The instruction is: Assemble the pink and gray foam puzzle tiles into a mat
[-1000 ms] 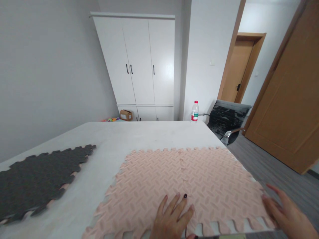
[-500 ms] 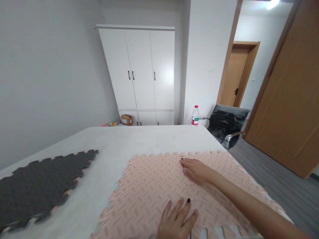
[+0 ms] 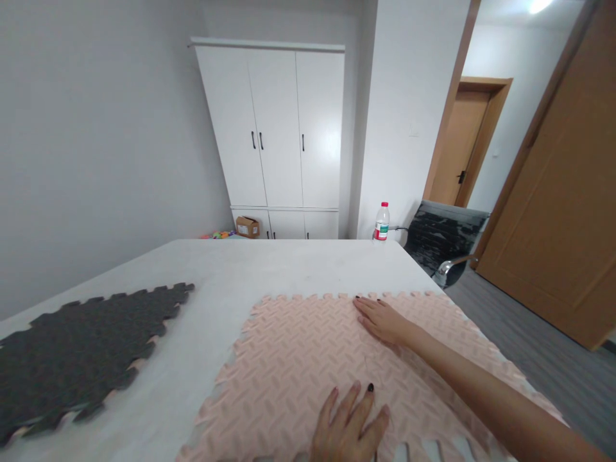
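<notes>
Pressing flat on the pink foam mat (image 3: 308,366), which lies on the right half of the white counter (image 3: 269,263). Left hand (image 3: 349,428) spread, fingers fanned, palm down near the mat's near edge. Right hand (image 3: 382,319) also opened out and laid flat, reaching to the far toothed edge, fingers close together and pointing left along the seam between the two pink tiles (seam faint, running from the far edge toward the left hand). Nothing pinched or gripped by either hand.

To do this well, probably: even downward pressure along the seam, working tooth by tooth so the interlocking tabs seat level; weight kept on the left hand to stop the light foam from sliding on the smooth counter.

Edges: right side of the mat close to, perhaps slightly over, the counter's right rim, so little slack there. Near edge cut off by the frame. Open counter to the left, between the pink mat and the dark grey mat (image 3: 81,340), and beyond the far edge up to the water bottle (image 3: 382,222) at the far corner. Black chair (image 3: 445,237) beside that corner, well apart from both hands.
</notes>
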Tool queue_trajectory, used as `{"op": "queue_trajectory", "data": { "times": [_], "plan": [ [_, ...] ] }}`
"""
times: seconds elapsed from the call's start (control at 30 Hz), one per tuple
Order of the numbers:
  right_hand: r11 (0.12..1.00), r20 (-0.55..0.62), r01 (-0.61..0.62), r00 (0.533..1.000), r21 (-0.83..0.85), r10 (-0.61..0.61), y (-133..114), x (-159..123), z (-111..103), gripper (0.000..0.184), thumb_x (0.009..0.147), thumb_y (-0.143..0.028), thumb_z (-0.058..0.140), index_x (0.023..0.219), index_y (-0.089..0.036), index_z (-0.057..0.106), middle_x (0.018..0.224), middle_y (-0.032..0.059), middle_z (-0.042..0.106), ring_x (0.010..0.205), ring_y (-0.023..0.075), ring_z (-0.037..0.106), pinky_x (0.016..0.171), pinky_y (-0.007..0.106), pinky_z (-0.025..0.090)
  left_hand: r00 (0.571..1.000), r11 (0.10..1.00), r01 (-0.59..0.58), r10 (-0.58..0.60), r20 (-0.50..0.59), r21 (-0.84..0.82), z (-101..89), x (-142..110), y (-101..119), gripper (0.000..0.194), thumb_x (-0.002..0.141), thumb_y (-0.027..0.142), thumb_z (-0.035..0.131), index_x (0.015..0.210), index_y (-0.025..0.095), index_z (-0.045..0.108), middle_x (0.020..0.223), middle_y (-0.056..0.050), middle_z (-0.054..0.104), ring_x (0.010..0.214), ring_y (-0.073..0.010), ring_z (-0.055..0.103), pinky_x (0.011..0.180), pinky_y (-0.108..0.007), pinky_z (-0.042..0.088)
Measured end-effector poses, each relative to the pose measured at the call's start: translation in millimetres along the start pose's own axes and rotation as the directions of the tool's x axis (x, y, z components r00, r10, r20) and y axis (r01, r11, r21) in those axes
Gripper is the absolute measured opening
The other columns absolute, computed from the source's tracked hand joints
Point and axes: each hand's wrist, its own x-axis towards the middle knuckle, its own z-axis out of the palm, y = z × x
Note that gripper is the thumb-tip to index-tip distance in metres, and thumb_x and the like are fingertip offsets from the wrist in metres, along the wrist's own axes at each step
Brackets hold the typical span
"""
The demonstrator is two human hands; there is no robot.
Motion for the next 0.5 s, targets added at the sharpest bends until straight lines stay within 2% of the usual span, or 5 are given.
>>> {"op": "queue_trajectory", "data": {
  "times": [0.07, 0.13, 0.23, 0.4, 0.5],
  "plan": [
    [1.000, -0.013, -0.016, 1.000, 0.007, 0.016, 2.0, 2.7, 7.2, 0.062, 0.095, -0.047, 0.015, 0.148, -0.016, 0.025, 0.153, 0.0086, 0.026, 0.141, 0.0222, 0.022, 0.113, 0.051, 0.020, 1.000, 1.000, 0.011, -0.011, 0.012, 0.000, -1.5, 0.4, -2.4, 0.032, 0.091, 0.040, 0.047, 0.122, 0.038, 0.057, 0.125, 0.010, 0.062, 0.113, -0.0138, 0.057, 0.092, -0.028, 0.044],
    [1.000, -0.021, -0.017, 1.000, 0.007, 0.018, 2.7, 3.0, 13.1, 0.063, 0.095, -0.049, 0.014, 0.149, -0.017, 0.023, 0.153, 0.0089, 0.023, 0.142, 0.0219, 0.019, 0.113, 0.051, 0.018, 0.999, 1.000, 0.025, -0.025, 0.040, -0.012, -2.2, 1.7, -3.8, 0.037, 0.092, 0.046, 0.042, 0.123, 0.034, 0.058, 0.126, 0.009, 0.062, 0.113, -0.0148, 0.056, 0.092, -0.028, 0.044],
    [1.000, -0.013, -0.015, 1.000, 0.011, 0.015, 4.0, 1.5, 17.0, 0.065, 0.095, -0.052, 0.013, 0.150, -0.018, 0.019, 0.155, 0.0081, 0.019, 0.143, 0.0213, 0.015, 0.114, 0.050, 0.015, 0.995, 0.999, 0.027, -0.024, 0.100, -0.029, -2.1, 6.4, -1.8, 0.058, 0.088, 0.061, 0.035, 0.127, 0.023, 0.056, 0.129, 0.002, 0.060, 0.111, -0.0173, 0.056, 0.089, -0.030, 0.044],
    [0.997, 0.031, -0.018, 0.999, 0.071, 0.016, 11.2, 1.2, 15.6, 0.067, 0.094, -0.056, 0.010, 0.151, -0.019, 0.013, 0.156, 0.0051, 0.013, 0.144, 0.0197, 0.010, 0.115, 0.050, 0.007, 0.971, 0.982, 0.184, -0.174, 0.167, -0.050, 0.5, 20.8, 16.2, 0.071, 0.083, 0.070, 0.035, 0.124, 0.016, 0.058, 0.124, -0.009, 0.063, 0.100, -0.0231, 0.060, 0.083, -0.039, 0.044],
    [0.992, 0.082, -0.021, 0.997, 0.127, 0.011, 16.1, 1.9, 14.9, 0.065, 0.095, -0.054, 0.012, 0.151, -0.021, 0.012, 0.156, 0.0045, 0.012, 0.144, 0.0198, 0.009, 0.115, 0.050, 0.005, 0.951, 0.957, 0.285, -0.276, 0.140, -0.052, 4.3, 27.9, 30.0, 0.075, 0.078, 0.073, 0.038, 0.117, 0.014, 0.063, 0.118, -0.013, 0.066, 0.094, -0.0266, 0.062, 0.082, -0.044, 0.044]
  ]
}}
